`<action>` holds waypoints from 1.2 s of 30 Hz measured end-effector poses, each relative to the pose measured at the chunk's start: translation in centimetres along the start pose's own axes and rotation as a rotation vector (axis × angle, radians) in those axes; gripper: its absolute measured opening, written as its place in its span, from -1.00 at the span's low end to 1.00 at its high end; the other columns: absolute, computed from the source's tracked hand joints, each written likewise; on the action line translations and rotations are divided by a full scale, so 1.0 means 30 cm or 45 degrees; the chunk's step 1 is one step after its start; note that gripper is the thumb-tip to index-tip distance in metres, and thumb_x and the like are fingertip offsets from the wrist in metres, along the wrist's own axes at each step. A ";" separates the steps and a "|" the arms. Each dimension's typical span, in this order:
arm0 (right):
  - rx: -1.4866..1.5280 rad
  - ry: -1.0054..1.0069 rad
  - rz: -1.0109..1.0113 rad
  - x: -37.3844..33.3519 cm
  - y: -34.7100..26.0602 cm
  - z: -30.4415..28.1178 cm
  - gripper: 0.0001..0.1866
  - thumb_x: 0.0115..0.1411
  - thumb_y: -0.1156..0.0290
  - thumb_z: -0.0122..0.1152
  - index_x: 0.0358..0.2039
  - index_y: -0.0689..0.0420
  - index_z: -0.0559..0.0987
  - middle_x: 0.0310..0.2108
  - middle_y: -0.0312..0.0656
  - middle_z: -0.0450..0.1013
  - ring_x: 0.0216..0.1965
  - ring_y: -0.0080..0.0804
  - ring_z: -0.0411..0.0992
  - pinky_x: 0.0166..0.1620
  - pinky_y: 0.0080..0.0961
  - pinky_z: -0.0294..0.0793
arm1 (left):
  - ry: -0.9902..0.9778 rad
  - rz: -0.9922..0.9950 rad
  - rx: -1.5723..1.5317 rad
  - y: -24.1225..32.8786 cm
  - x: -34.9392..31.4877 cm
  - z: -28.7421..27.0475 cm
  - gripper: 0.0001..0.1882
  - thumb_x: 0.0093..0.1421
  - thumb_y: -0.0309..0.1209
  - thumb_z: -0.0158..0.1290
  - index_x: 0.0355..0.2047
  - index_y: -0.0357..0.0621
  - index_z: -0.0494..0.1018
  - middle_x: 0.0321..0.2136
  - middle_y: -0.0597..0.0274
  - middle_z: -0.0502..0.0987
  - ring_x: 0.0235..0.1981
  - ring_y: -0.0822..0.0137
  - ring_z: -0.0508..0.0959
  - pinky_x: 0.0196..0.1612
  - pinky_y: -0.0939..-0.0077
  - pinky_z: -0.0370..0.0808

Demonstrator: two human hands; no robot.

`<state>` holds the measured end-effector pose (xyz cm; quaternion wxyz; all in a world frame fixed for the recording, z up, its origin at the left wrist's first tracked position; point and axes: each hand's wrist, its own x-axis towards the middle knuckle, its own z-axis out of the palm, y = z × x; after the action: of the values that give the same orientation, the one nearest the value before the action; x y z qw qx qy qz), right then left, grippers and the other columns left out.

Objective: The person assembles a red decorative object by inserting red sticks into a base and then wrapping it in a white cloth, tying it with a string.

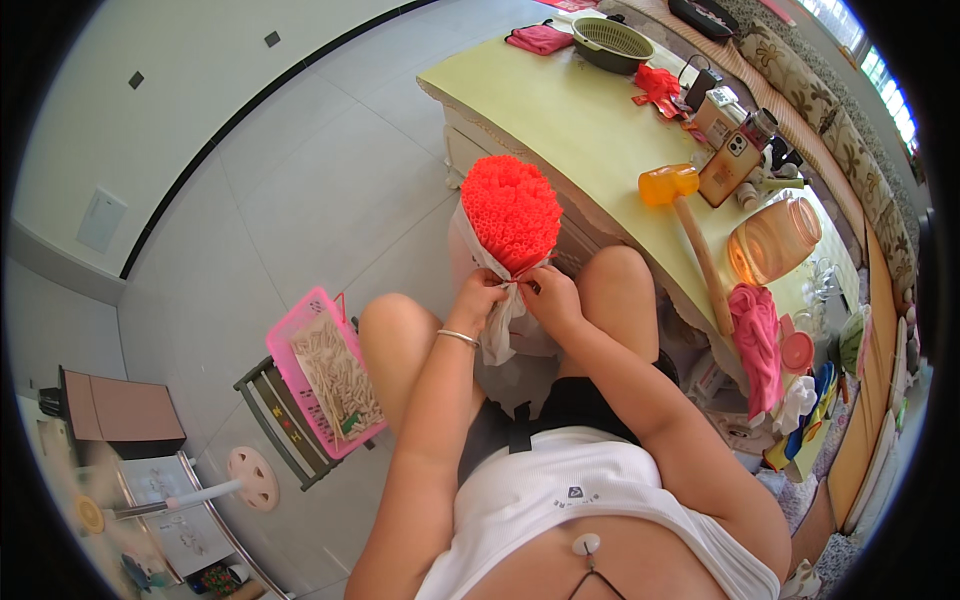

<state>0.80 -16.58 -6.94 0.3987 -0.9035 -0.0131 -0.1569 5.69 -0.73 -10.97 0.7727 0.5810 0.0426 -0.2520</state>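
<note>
A thick bundle of bright red thin tubes, perhaps straws, (510,212) stands between my knees, packed in a white plastic bag (462,245). A thin red string (516,281) crosses the bag's gathered edge on the side facing me. My left hand (484,291) is closed in a pinch at the left of it, on the string and bag edge. Just to the right, my right hand (551,296) pinches the string too. The fingertips are close together, so whether the string is knotted cannot be made out.
Left of my knee, a pink basket (285,346) of small beige sticks rests on a folding stool (272,412). The green-topped table (560,110) on the right bears a mallet (700,255), a phone (729,170), a jar (770,242), a pink cloth (755,345) and a colander (612,45).
</note>
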 end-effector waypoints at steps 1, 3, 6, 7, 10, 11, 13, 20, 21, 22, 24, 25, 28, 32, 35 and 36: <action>0.019 -0.021 0.011 0.000 -0.009 0.001 -0.88 0.03 0.41 0.31 -0.39 0.12 0.64 -0.40 -0.06 0.52 -0.40 -0.10 0.54 -0.30 -0.28 0.53 | -0.020 0.035 0.032 -0.002 -0.005 -0.011 -0.56 -0.10 -0.72 0.05 -0.12 -0.42 0.42 -0.23 0.03 0.54 -0.18 0.18 0.55 -0.07 0.36 0.49; 0.010 -0.052 0.008 -0.005 0.005 0.001 -0.86 0.02 0.42 0.32 -0.37 0.14 0.63 -0.40 -0.06 0.51 -0.40 -0.11 0.53 -0.31 -0.30 0.53 | -0.082 0.093 0.094 0.001 -0.016 0.003 -0.54 -0.09 -0.72 0.06 -0.09 -0.41 0.40 -0.21 0.03 0.54 -0.17 0.19 0.55 -0.06 0.36 0.48; -0.069 -0.100 -0.065 0.006 0.013 0.012 -0.83 -0.01 0.45 0.32 -0.36 0.16 0.61 -0.41 -0.06 0.51 -0.41 -0.11 0.53 -0.32 -0.31 0.53 | -0.053 0.123 0.115 0.001 -0.020 0.009 -0.51 -0.10 -0.72 0.06 -0.06 -0.41 0.39 -0.21 0.04 0.54 -0.16 0.19 0.55 -0.04 0.37 0.48; -0.110 -0.118 -0.091 0.010 0.011 0.012 -0.83 -0.02 0.46 0.32 -0.36 0.17 0.60 -0.42 -0.06 0.50 -0.42 -0.12 0.53 -0.32 -0.32 0.53 | -0.023 0.119 0.115 -0.001 -0.021 0.009 -0.52 -0.11 -0.72 0.05 -0.08 -0.42 0.40 -0.22 0.04 0.54 -0.17 0.18 0.56 -0.05 0.37 0.48; 0.010 -0.169 -0.016 0.010 0.017 0.007 -0.82 -0.04 0.48 0.31 -0.37 0.18 0.59 -0.45 -0.06 0.49 -0.46 -0.18 0.51 -0.34 -0.37 0.51 | 0.047 0.090 0.092 -0.007 -0.018 0.009 -0.55 -0.13 -0.74 0.02 -0.13 -0.43 0.42 -0.24 0.03 0.55 -0.21 0.18 0.57 -0.09 0.38 0.50; 0.091 -0.186 0.033 0.007 0.024 0.008 -0.82 -0.04 0.49 0.31 -0.37 0.19 0.58 -0.46 -0.06 0.48 -0.47 -0.21 0.51 -0.35 -0.39 0.50 | 0.059 0.070 0.074 -0.005 -0.014 -0.001 -0.56 -0.13 -0.74 0.02 -0.15 -0.44 0.43 -0.24 0.01 0.55 -0.22 0.17 0.58 -0.11 0.39 0.51; 0.205 -0.158 0.095 -0.006 0.033 0.016 -0.83 -0.04 0.46 0.29 -0.39 0.19 0.57 -0.48 -0.04 0.48 -0.46 -0.18 0.50 -0.32 -0.35 0.49 | 0.082 0.057 0.041 -0.010 -0.010 -0.010 -0.60 -0.14 -0.75 0.00 -0.20 -0.45 0.45 -0.26 0.00 0.56 -0.26 0.17 0.58 -0.15 0.40 0.53; 0.504 -0.423 0.247 -0.008 0.052 0.003 -0.89 -0.02 0.57 0.26 -0.41 0.22 0.57 -0.51 -0.10 0.47 -0.48 -0.36 0.45 -0.35 -0.46 0.45 | 0.077 0.117 -0.070 0.002 -0.003 -0.020 -0.72 -0.14 -0.75 -0.02 -0.35 -0.45 0.51 -0.39 0.05 0.57 -0.37 0.27 0.58 -0.27 0.48 0.52; 0.477 -0.333 0.198 -0.015 0.044 0.005 -0.90 0.01 0.59 0.25 -0.40 0.22 0.56 -0.52 -0.15 0.45 -0.47 -0.43 0.43 -0.35 -0.50 0.44 | 0.075 0.109 -0.089 0.008 -0.006 -0.020 -0.73 -0.14 -0.74 -0.01 -0.36 -0.44 0.51 -0.41 0.07 0.57 -0.38 0.29 0.58 -0.28 0.49 0.51; 0.450 -0.244 0.149 -0.025 0.033 0.010 -0.90 0.03 0.61 0.24 -0.39 0.22 0.56 -0.53 -0.20 0.43 -0.47 -0.49 0.41 -0.36 -0.55 0.42 | 0.087 0.124 -0.069 0.011 -0.010 -0.013 -0.74 -0.14 -0.73 -0.01 -0.37 -0.43 0.52 -0.42 0.08 0.57 -0.40 0.30 0.58 -0.30 0.49 0.51; 0.401 -0.148 0.100 -0.024 0.010 0.009 -0.90 0.03 0.63 0.23 -0.38 0.23 0.55 -0.53 -0.24 0.42 -0.46 -0.55 0.39 -0.37 -0.57 0.41 | 0.119 0.157 -0.026 0.012 -0.017 -0.002 -0.76 -0.13 -0.72 0.01 -0.38 -0.42 0.52 -0.45 0.10 0.57 -0.43 0.32 0.57 -0.33 0.51 0.50; 0.376 -0.141 0.105 -0.018 0.006 0.009 -0.89 0.02 0.63 0.24 -0.38 0.24 0.55 -0.51 -0.23 0.43 -0.45 -0.55 0.39 -0.36 -0.54 0.41 | 0.135 0.149 -0.020 0.014 -0.020 0.000 -0.76 -0.13 -0.71 0.02 -0.38 -0.42 0.51 -0.45 0.10 0.57 -0.44 0.32 0.56 -0.35 0.50 0.49; 0.559 -0.311 0.357 0.003 0.045 0.002 -0.88 0.01 0.62 0.25 -0.38 0.23 0.55 -0.46 -0.29 0.44 -0.45 -0.58 0.37 -0.37 -0.56 0.39 | 0.150 0.124 0.018 0.019 -0.023 0.006 -0.75 -0.13 -0.70 0.03 -0.35 -0.43 0.50 -0.45 0.10 0.56 -0.46 0.32 0.55 -0.39 0.49 0.49; 1.116 -0.619 0.734 0.026 0.100 -0.016 -0.90 0.06 0.57 0.23 -0.37 0.14 0.53 -0.37 -0.40 0.42 -0.42 -0.61 0.36 -0.34 -0.69 0.29 | 0.191 0.093 -0.026 0.024 -0.021 -0.002 -0.66 -0.14 -0.71 0.02 -0.25 -0.46 0.46 -0.42 0.05 0.55 -0.45 0.27 0.56 -0.38 0.45 0.52; 1.211 -0.673 0.688 0.024 0.096 -0.043 -0.93 0.10 0.51 0.22 -0.38 0.09 0.51 -0.39 -0.38 0.43 -0.39 -0.65 0.33 -0.31 -0.72 0.24 | 0.221 0.103 -0.057 0.023 -0.018 -0.006 -0.63 -0.13 -0.71 0.01 -0.21 -0.48 0.44 -0.41 0.02 0.54 -0.44 0.24 0.57 -0.36 0.44 0.54; 1.329 -0.636 0.687 0.024 0.083 -0.056 -0.95 0.12 0.49 0.20 -0.38 0.10 0.52 -0.41 -0.36 0.43 -0.36 -0.63 0.32 -0.27 -0.68 0.25 | 0.223 0.114 -0.048 0.025 -0.016 -0.011 -0.63 -0.12 -0.72 0.01 -0.20 -0.48 0.43 -0.41 0.01 0.54 -0.44 0.22 0.57 -0.35 0.44 0.55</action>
<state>1.40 -19.58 -7.45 0.7967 -0.5713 0.0475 0.1915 5.68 -0.11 -10.24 0.7873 0.5875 0.0889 -0.1645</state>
